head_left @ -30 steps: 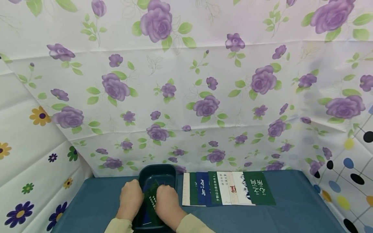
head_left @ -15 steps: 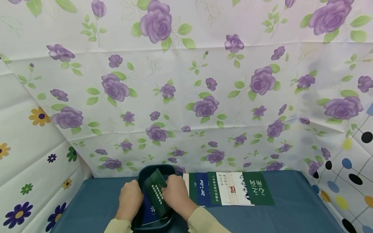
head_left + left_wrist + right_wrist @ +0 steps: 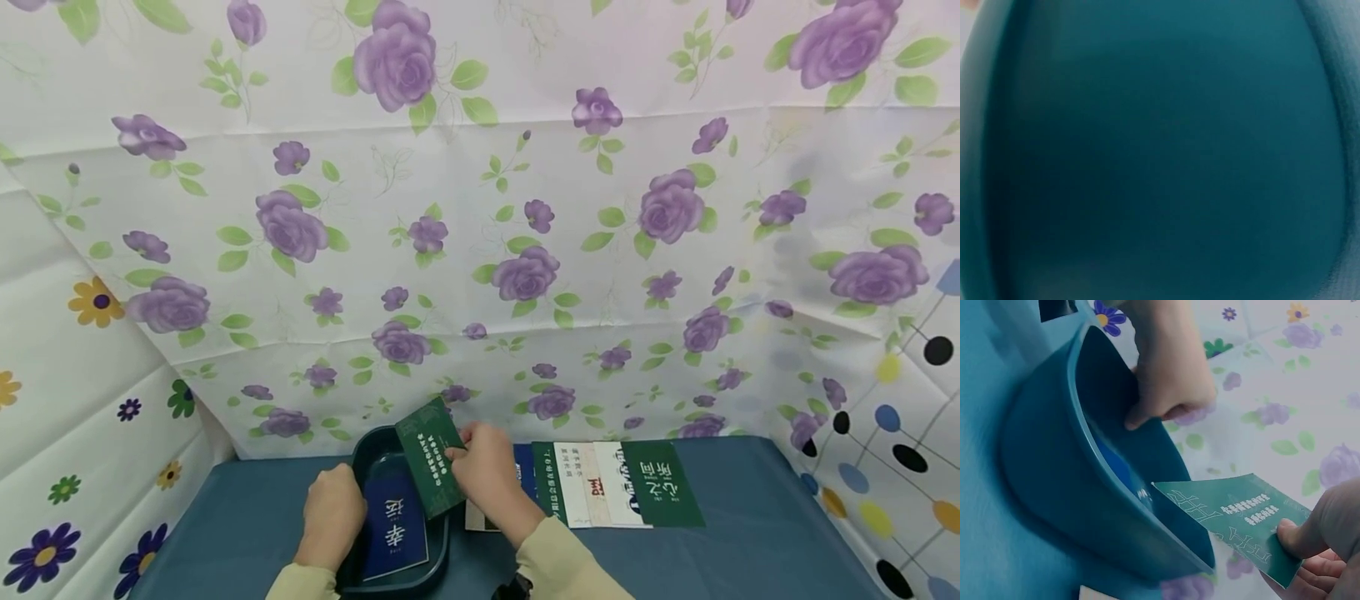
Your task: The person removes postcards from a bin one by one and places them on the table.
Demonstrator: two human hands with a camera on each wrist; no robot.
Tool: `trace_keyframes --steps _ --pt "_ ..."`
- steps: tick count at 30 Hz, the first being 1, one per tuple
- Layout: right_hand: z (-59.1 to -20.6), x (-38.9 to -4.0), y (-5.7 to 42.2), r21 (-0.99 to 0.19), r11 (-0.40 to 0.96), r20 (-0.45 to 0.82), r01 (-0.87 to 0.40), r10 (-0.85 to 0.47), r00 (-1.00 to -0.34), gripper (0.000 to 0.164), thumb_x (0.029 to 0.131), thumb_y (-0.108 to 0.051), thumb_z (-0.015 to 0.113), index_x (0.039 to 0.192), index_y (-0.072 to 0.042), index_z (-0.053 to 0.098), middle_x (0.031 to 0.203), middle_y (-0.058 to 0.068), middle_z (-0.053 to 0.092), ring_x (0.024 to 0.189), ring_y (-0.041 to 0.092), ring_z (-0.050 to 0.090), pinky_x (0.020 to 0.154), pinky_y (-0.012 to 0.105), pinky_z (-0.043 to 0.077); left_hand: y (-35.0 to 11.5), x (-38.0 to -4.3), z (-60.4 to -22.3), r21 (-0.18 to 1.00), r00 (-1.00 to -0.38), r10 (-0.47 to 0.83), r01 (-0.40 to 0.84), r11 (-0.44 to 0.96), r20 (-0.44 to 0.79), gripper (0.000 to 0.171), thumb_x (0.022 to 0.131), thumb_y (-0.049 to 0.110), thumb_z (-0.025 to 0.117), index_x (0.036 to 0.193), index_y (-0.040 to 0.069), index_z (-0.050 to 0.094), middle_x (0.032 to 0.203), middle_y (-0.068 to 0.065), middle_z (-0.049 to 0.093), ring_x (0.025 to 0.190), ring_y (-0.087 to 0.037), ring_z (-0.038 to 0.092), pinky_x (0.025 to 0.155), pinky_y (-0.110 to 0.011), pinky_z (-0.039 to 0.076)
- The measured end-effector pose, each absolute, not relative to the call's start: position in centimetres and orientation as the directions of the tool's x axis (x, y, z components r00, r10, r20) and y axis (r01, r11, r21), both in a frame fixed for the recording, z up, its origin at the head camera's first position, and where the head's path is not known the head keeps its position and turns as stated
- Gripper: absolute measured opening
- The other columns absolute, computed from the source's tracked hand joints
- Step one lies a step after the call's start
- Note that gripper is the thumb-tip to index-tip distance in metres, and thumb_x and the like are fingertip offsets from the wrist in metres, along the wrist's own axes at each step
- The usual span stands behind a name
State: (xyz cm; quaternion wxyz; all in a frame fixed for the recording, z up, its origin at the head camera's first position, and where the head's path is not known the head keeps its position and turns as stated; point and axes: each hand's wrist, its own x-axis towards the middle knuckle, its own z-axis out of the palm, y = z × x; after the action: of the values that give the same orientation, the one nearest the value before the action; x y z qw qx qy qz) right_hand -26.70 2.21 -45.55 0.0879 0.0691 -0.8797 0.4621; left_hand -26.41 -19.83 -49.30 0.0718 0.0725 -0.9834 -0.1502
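My right hand [image 3: 491, 479] pinches a green card [image 3: 427, 462] with white lettering between thumb and fingers. In the right wrist view the green card [image 3: 1235, 515] is tilted over the rim of a dark teal plastic bin [image 3: 1054, 462]. A dark blue card [image 3: 397, 533] with white characters lies in the bin. My left hand [image 3: 332, 517] grips the bin's left rim, its thumb on the inner side as the right wrist view shows. The left wrist view is filled by the bin's smooth wall [image 3: 1166, 156] at close range.
A row of overlapping cards lies right of the bin, with a white card [image 3: 611, 492] and a green end card [image 3: 663, 483]; my right forearm covers its left part. Blue cloth [image 3: 240, 533] covers the table. A flowered sheet [image 3: 465, 250] hangs behind it.
My right hand has lifted the green card up out of the bin and moved right with it, uncovering the blue card. The left hand stays at the rim.
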Motion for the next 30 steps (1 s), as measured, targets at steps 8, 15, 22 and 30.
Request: trace_keyframes --steps 8,15,22,30 --pt "-44.9 -26.9 4.4 -0.803 0.567 0.233 -0.182 0.017 -0.972 0.029 0.084 -0.018 0.068 0.073 -0.012 0.041 0.057 -0.004 0.024 0.043 0.01 0.028 0.042 0.025 0.024 -19.9 -26.4 -49.5 0.294 -0.982 -0.152 -0.114 0.949 0.112 0.005 0.073 -0.001 0.061 0.078 -0.003 0.06 0.072 -0.02 0.06 0.062 -0.035 0.059 0.05 -0.045 0.047" --pt "-44.3 -26.8 6.8 -0.785 0.585 0.275 -0.205 0.032 -0.961 0.019 0.085 -0.019 0.066 0.077 -0.01 0.052 0.056 -0.003 0.034 0.043 0.011 0.034 0.042 0.025 0.027 -19.9 -26.5 -49.8 0.285 -0.981 -0.149 -0.11 0.952 0.12 0.005 0.074 -0.001 0.061 0.078 -0.004 0.06 0.072 -0.02 0.06 0.062 -0.035 0.059 0.052 -0.046 0.047" --pt "-44.2 -26.8 9.5 -0.771 0.614 0.292 -0.17 0.103 -0.951 0.021 0.083 -0.021 0.069 0.076 -0.012 0.052 0.06 -0.002 0.038 0.044 0.011 0.033 0.043 0.026 0.029 -20.0 -26.6 -49.7 0.293 -0.983 -0.14 -0.099 0.951 0.122 0.004 0.074 -0.001 0.061 0.077 -0.003 0.06 0.07 -0.018 0.059 0.061 -0.034 0.059 0.05 -0.045 0.047" --pt "-44.2 -26.3 14.1 -0.764 0.638 0.266 -0.099 0.172 -0.948 0.017 0.083 -0.023 0.069 0.088 -0.009 0.06 0.069 0.003 0.049 0.046 0.011 0.037 0.045 0.027 0.031 -20.1 -26.6 -49.8 0.313 -0.983 -0.14 -0.095 0.945 0.122 0.004 0.074 -0.001 0.061 0.077 -0.003 0.059 0.071 -0.018 0.059 0.062 -0.035 0.059 0.049 -0.044 0.046"
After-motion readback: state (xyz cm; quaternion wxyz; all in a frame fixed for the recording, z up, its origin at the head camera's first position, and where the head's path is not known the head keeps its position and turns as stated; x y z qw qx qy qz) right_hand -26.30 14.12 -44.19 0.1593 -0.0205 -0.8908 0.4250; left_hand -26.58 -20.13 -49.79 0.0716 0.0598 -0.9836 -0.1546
